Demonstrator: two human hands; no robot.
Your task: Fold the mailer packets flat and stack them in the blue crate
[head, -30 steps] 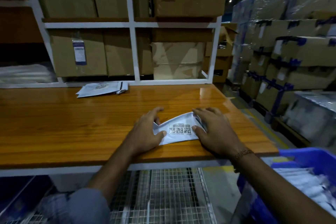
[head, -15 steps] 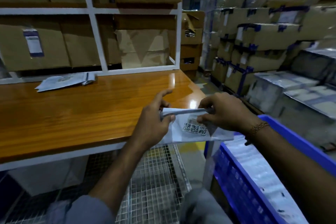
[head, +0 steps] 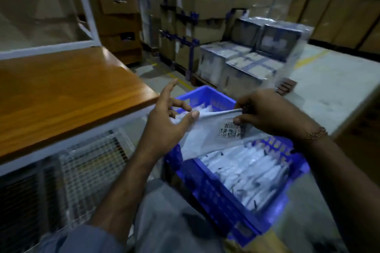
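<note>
Packet [head: 207, 135] hangs over the near-left part of the crate [head: 207, 187], right of the counter [head: 61, 96]. The left hand [head: 164, 127] and right hand [head: 269, 113] each pinch its folded top edge. It looks light, limp and slick; holding both ends should keep it flat.

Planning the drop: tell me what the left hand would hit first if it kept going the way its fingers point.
The left hand points toward the right hand along the mailer packet both pinch. It would probably meet the right hand first, above the blue crate; depth is uncertain.
</note>
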